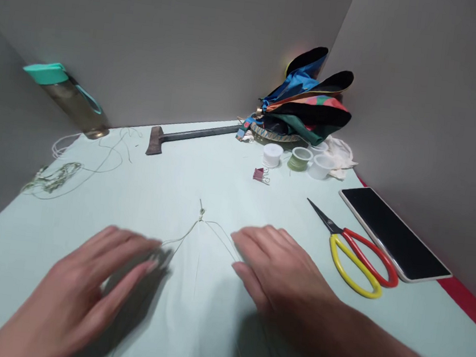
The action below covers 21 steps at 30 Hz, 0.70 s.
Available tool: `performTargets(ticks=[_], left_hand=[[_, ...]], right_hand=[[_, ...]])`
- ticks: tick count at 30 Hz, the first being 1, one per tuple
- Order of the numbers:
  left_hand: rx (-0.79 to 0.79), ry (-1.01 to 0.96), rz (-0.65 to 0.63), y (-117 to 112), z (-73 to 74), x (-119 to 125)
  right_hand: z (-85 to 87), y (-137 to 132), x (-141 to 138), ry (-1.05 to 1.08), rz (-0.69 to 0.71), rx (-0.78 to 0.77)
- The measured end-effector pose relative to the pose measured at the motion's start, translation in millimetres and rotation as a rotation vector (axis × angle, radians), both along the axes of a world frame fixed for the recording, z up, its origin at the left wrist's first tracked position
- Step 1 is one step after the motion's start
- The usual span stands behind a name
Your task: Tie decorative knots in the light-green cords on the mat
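Green thread (201, 215) knotted at 12 o'clock on pale surface (221, 171). Left hand (93, 276) and right hand (279, 269) flat, grip open, fingertips touching thread. Scissors (358, 258) at 3 o'clock.

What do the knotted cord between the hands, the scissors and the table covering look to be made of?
Knotted cord: thin pale green thread or string, matte, lying limp in fine strands. Scissors: dull dark metal blades; handles likely glossy plastic, one red, one yellow. Table covering: probably cloth, matte pale mint, with a soft crease.
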<state>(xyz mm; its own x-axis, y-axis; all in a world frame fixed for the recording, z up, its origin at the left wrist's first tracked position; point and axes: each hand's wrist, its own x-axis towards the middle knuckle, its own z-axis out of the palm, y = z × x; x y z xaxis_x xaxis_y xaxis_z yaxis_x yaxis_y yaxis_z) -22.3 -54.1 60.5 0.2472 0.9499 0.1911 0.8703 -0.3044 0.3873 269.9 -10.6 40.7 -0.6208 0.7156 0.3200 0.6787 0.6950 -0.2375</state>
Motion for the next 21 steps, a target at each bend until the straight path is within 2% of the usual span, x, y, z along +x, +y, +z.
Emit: performTargets(ticks=[1, 3, 6, 9, 12, 17, 21], left_hand=[[-0.017, 0.012, -0.005, 19.9, 2.3, 7.9], [-0.037, 0.033, -0.004, 52.4, -2.2, 20.9], [-0.093, 0.047, -0.028, 76.5, -18.1, 33.5], [-0.12, 0.035, -0.028, 77.8, -27.0, 39.1], [-0.138, 0.001, -0.029, 73.7, -27.3, 40.9], [-0.149, -0.041, -0.036, 73.3, -27.9, 42.7], [-0.122, -0.071, -0.051, 72.9, -28.6, 43.3]], right_hand=[[-0.2, 9.8, -7.3, -0.022, -0.011, -0.003], [-5.1, 24.7, -22.0, -0.071, -0.012, 0.003], [-16.6, 34.6, -38.3, -0.116, -0.025, 0.031], [-23.0, 34.4, -43.7, -0.102, -0.045, 0.025], [-20.8, 32.0, -41.9, -0.052, -0.074, -0.042], [-10.4, 35.1, -34.6, 0.09, -0.085, -0.284], [-8.9, 38.3, -28.4, 0.158, -0.121, -0.449]])
